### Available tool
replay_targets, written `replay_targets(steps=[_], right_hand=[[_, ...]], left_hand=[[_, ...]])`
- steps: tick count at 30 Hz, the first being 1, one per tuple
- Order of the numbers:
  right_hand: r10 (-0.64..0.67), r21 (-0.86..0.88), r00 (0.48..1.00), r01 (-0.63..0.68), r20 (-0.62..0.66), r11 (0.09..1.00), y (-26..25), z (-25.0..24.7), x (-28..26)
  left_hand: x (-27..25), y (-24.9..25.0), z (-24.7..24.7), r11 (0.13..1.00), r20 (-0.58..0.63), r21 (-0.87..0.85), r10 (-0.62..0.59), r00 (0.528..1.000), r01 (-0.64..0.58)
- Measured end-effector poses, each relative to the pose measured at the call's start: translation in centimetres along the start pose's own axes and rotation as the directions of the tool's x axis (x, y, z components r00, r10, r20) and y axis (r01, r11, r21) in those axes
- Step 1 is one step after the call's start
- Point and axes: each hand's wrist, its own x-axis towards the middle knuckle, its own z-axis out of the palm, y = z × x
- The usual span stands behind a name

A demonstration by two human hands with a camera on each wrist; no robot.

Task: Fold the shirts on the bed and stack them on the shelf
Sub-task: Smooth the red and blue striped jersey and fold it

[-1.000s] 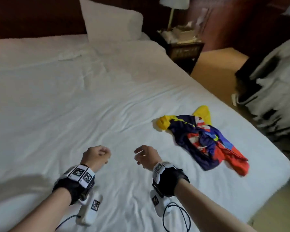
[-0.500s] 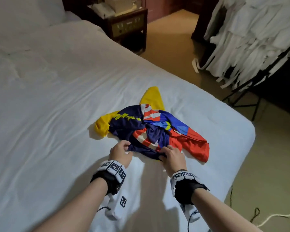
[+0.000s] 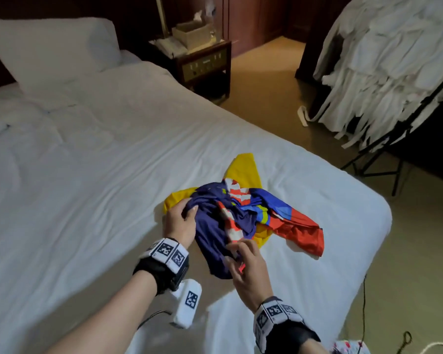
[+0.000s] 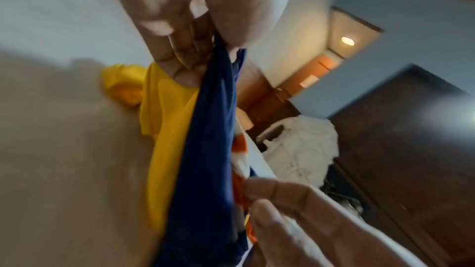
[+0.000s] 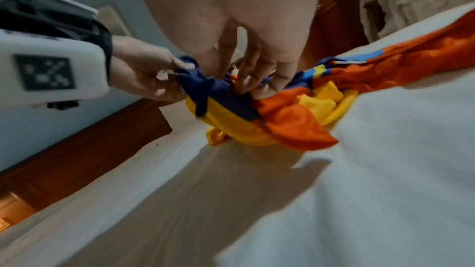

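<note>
The right hand [image 3: 250, 273] pinches the near navy edge of the crumpled shirt [image 3: 243, 215]; the left hand [image 3: 180, 223] grips navy cloth farther up. The shirt lies near the bed's [image 3: 92, 175] corner. Only the wrist views show curled fingers [image 4: 185, 52] clamping fabric.

No readable words or numbers show; only black-and-white square code markers [image 3: 167, 251] on the wristbands and wrist cameras.

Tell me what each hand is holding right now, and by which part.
The left hand grips the multicoloured shirt by a bunched fold of its navy fabric. The right hand fingers its near navy edge; a firm grip cannot be confirmed.
</note>
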Motion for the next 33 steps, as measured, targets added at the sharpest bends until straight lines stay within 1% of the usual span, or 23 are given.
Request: replay_targets(steps=[2, 4, 6, 7, 9, 11, 12, 14, 16, 18, 20, 22, 23, 24, 25, 26, 27, 28, 29, 30, 31, 32, 33], right_hand=[[-0.042, -0.022, 0.996, 0.040, -0.077, 0.999, -3.6, -0.3, 1.5], [-0.084, -0.063, 0.982, 0.074, -0.168, 0.995, -8.9, -1.0, 3.7], [-0.096, -0.140, 0.975, 0.068, -0.199, 0.988, -15.4, -2.0, 6.0], [-0.110, -0.179, 0.974, 0.075, -0.195, 0.981, -19.1, -2.6, 7.0], [-0.148, -0.227, 0.980, 0.116, -0.134, 0.967, -26.3, -3.9, 8.4], [-0.153, -0.175, 0.987, 0.142, -0.051, 0.974, -33.6, -5.1, 9.3], [-0.169, -0.149, 0.985, 0.163, -0.031, 0.975, -37.3, -5.7, 9.2], [-0.212, -0.093, 0.977, 0.211, 0.001, 0.973, -43.8, -6.7, 8.5], [-0.283, -0.074, 0.958, 0.286, 0.050, 0.955, -49.5, -7.5, 7.0], [-0.358, -0.095, 0.921, 0.374, 0.152, 0.922, -53.6, -7.7, 6.0], [-0.378, -0.139, 0.887, 0.423, 0.265, 0.895, -57.2, -7.8, 5.2], [-0.374, -0.130, 0.864, 0.437, 0.338, 0.890, -60.1, -7.6, 4.8], [-0.382, -0.089, 0.857, 0.435, 0.346, 0.896, -61.4, -7.6, 4.6], [-0.422, -0.042, 0.838, 0.463, 0.346, 0.885, -62.6, -7.8, 4.4], [-0.449, 0.001, 0.829, 0.476, 0.333, 0.879, -64.0, -8.2, 4.2], [-0.493, 0.032, 0.815, 0.509, 0.305, 0.860, -65.3, -8.4, 4.2], [-0.505, 0.059, 0.815, 0.511, 0.283, 0.858, -66.7, -8.5, 4.2], [-0.522, 0.091, 0.814, 0.517, 0.256, 0.851, -68.0, -8.7, 4.7], [-0.531, 0.132, 0.818, 0.514, 0.221, 0.848, -69.4, -8.7, 5.2], [-0.536, 0.136, 0.825, 0.518, 0.179, 0.844, -70.7, -8.8, 5.9], [-0.518, 0.144, 0.844, 0.501, 0.136, 0.854, -72.1, -8.9, 6.4], [-0.484, 0.214, 0.866, 0.452, 0.127, 0.866, -73.6, -9.1, 6.5], [-0.453, 0.332, 0.877, 0.384, 0.163, 0.862, -74.9, -8.8, 6.3]], left_hand=[[-0.6, 3.1, -3.5, 0.988, 0.006, -0.013, 0.157, 0.988, -0.156], [-1.0, 6.5, -7.9, 0.969, 0.026, -0.057, 0.244, 0.969, -0.242], [-1.8, 10.9, -13.0, 0.938, 0.086, -0.153, 0.327, 0.941, -0.312], [-2.5, 13.4, -15.9, 0.914, 0.101, -0.196, 0.378, 0.920, -0.354], [-4.0, 18.3, -22.1, 0.872, 0.067, -0.192, 0.470, 0.880, -0.450], [-6.1, 23.3, -29.3, 0.831, -0.010, -0.140, 0.543, 0.840, -0.539], [-7.2, 25.5, -33.2, 0.814, -0.055, -0.098, 0.570, 0.820, -0.573], [-9.1, 28.9, -41.0, 0.797, -0.157, 0.008, 0.597, 0.787, -0.604], [-11.5, 31.4, -48.9, 0.800, -0.271, 0.118, 0.596, 0.756, -0.588], [-14.3, 33.1, -55.9, 0.822, -0.400, 0.218, 0.567, 0.720, -0.527], [-17.4, 34.2, -62.0, 0.843, -0.513, 0.291, 0.536, 0.670, -0.452], [-20.6, 35.1, -67.4, 0.855, -0.602, 0.342, 0.518, 0.607, -0.390], [-22.2, 35.4, -69.8, 0.866, -0.653, 0.361, 0.499, 0.570, -0.345], [-23.7, 35.6, -72.0, 0.878, -0.697, 0.380, 0.478, 0.534, -0.290], [-25.0, 35.7, -73.9, 0.885, -0.726, 0.399, 0.465, 0.506, -0.241], [-26.2, 35.7, -75.5, 0.889, -0.741, 0.413, 0.454, 0.494, -0.198], [-27.3, 35.6, -76.8, 0.894, -0.754, 0.423, 0.438, 0.490, -0.148], [-28.1, 35.2, -78.1, 0.898, -0.761, 0.430, 0.414, 0.499, -0.090], [-29.0, 34.9, -79.0, 0.898, -0.760, 0.439, 0.383, 0.526, -0.020], [-29.5, 34.6, -79.7, 0.902, -0.750, 0.429, 0.327, 0.575, 0.046], [-30.0, 34.3, -80.2, 0.913, -0.728, 0.400, 0.263, 0.633, 0.082], [-30.1, 34.0, -80.6, 0.937, -0.709, 0.340, 0.200, 0.676, 0.079], [-30.3, 34.1, -80.5, 0.969, -0.706, 0.241, 0.142, 0.694, 0.048]])
